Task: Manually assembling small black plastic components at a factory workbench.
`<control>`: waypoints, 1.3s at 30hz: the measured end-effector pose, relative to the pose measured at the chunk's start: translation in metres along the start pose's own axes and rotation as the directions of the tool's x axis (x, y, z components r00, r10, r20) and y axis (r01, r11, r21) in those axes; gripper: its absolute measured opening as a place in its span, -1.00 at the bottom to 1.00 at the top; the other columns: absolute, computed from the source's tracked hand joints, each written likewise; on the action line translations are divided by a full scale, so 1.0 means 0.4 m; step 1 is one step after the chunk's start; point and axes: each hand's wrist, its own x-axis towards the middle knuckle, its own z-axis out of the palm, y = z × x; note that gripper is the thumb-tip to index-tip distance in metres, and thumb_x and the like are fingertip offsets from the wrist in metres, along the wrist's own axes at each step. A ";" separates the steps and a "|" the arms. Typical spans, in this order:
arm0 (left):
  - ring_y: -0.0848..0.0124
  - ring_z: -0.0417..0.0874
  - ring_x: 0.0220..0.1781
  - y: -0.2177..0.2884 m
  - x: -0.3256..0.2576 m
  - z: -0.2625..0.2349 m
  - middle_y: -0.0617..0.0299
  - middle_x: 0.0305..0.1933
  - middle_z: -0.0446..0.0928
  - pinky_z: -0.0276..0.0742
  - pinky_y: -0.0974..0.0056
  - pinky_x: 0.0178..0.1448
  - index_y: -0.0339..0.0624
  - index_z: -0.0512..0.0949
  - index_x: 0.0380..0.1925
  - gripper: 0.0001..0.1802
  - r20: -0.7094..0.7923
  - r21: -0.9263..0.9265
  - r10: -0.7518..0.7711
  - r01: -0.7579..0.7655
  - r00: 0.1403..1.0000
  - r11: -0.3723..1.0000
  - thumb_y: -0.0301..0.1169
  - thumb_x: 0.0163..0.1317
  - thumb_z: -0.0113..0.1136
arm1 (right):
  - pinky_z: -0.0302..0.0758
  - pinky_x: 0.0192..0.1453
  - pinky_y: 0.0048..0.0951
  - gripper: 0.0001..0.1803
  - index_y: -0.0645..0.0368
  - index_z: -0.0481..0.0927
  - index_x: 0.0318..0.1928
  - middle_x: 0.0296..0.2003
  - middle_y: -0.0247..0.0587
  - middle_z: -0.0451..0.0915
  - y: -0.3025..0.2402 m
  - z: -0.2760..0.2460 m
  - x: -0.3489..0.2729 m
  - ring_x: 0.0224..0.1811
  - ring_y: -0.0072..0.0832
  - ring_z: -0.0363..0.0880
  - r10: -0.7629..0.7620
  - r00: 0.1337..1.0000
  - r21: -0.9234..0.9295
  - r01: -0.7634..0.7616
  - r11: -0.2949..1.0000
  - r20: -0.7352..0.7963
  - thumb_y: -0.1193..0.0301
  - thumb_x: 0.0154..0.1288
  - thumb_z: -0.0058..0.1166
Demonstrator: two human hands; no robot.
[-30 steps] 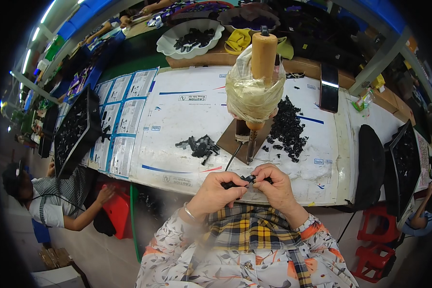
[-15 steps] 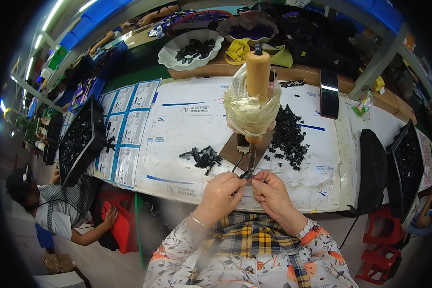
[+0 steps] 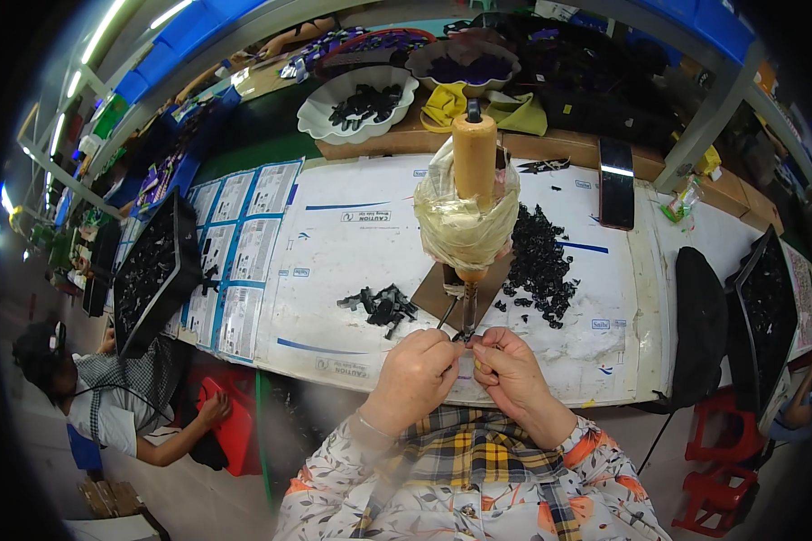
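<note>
Both hands meet at the table's near edge, below an upright tool (image 3: 466, 212) with a wooden handle, a wrapping of yellowish film and a metal shaft. My left hand (image 3: 413, 374) is closed in a pinch on a small black part (image 3: 464, 341) at the shaft's tip. Opposite it, my right hand (image 3: 512, 368) has thumb and fingers pressed together; what they hold is hidden. Behind the shaft lies a brown plate (image 3: 435, 290). Loose black pieces (image 3: 383, 307) lie to the left, and a larger heap of small black parts (image 3: 541, 270) to the right.
A phone (image 3: 616, 185) and pliers (image 3: 544, 166) lie toward the back. White scalloped bowl (image 3: 311, 113) of black pieces and yellow cloth (image 3: 444, 106) stand beyond. Black trays (image 3: 194, 239) flank the table. A co-worker (image 3: 108, 397) sits at left near a red stool (image 3: 244, 424).
My hands stay together under the tool, the left fingers slightly shifted at the small black part. The whole view has moved a little; the heaps look the same.
</note>
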 end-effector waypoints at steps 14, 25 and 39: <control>0.18 0.50 -0.45 0.001 -0.001 -0.005 0.10 -0.51 0.45 0.43 0.24 -0.39 -0.28 0.48 -0.51 -0.83 -0.023 -0.008 0.012 -0.012 1.000 1.000 -0.65 -0.20 0.17 | 0.09 -0.60 -0.72 -0.90 0.15 0.37 -0.38 -0.26 -0.17 0.43 0.001 0.001 0.001 -0.63 -0.75 0.14 -0.010 1.000 0.018 0.010 1.000 0.005 0.62 0.17 -0.05; 0.18 0.50 -0.45 0.004 0.006 -0.001 0.11 -0.51 0.44 0.42 0.23 -0.39 -0.28 0.49 -0.51 -0.83 -0.023 0.009 0.020 -0.020 1.000 1.000 -0.65 -0.20 0.17 | 0.09 -0.61 -0.72 -0.89 0.13 0.37 -0.40 -0.24 -0.17 0.42 -0.004 -0.002 0.004 -0.65 -0.76 0.13 -0.015 1.000 0.013 0.015 1.000 -0.003 0.62 0.16 -0.05; 0.20 0.50 -0.47 0.002 0.006 0.001 0.11 -0.53 0.45 0.42 0.25 -0.40 -0.28 0.47 -0.55 -0.85 -0.051 -0.018 0.015 -0.016 0.999 1.000 -0.66 -0.21 0.18 | 0.10 -0.61 -0.73 -0.89 0.14 0.36 -0.39 -0.27 -0.17 0.44 -0.008 0.002 0.000 -0.65 -0.75 0.14 -0.009 1.000 0.014 0.008 1.000 0.003 0.62 0.16 -0.05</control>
